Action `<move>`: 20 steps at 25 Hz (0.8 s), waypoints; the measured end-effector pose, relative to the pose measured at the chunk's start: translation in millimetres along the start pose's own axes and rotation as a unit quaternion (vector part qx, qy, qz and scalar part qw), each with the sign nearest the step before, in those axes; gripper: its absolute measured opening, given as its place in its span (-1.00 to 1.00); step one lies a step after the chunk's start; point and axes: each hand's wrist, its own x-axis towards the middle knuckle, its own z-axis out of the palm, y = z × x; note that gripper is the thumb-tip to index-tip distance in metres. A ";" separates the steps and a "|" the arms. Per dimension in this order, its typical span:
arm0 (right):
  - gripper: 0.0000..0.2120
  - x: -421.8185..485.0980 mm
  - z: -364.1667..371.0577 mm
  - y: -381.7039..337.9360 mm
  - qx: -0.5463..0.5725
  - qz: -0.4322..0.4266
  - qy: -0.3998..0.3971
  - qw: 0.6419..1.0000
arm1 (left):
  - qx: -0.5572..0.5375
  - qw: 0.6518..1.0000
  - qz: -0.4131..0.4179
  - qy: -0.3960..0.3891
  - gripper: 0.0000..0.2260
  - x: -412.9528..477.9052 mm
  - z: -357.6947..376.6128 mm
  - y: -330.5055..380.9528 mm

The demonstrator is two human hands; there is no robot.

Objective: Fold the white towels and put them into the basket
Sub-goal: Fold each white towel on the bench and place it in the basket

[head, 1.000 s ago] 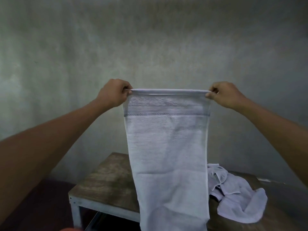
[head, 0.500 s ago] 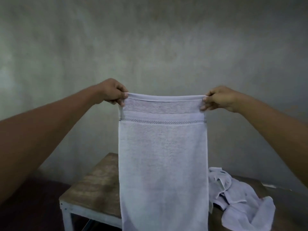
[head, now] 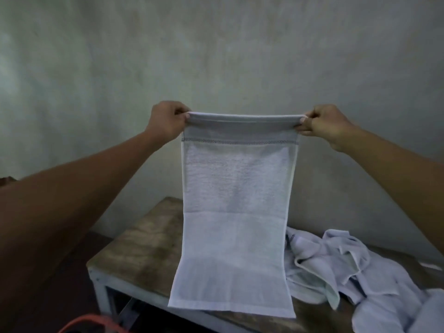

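Observation:
A white towel (head: 236, 212) hangs flat in the air in front of me, stretched by its top edge. My left hand (head: 165, 121) pinches its top left corner and my right hand (head: 324, 122) pinches its top right corner. Its bottom hem hangs free in front of the near edge of the wooden table (head: 146, 251). A crumpled heap of other white towels (head: 355, 272) lies on the table at the right. An orange curved rim (head: 96, 320), possibly the basket, shows at the bottom left; the rest of it is out of view.
A bare grey wall (head: 216, 56) stands close behind the table. The table has a white metal frame (head: 101, 294) and a dark floor (head: 79, 260) lies to its left.
The towel's bottom hem, out of frame before, now shows against the table's near edge. The view has tilted down, so more of the table, the heap and an orange rim show.

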 end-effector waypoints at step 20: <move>-0.83 -233.5 98.8 260.6 -0.220 0.020 -0.263 0.939 | 0.037 0.954 -0.042 -0.294 -0.89 -320.8 92.9 -149.2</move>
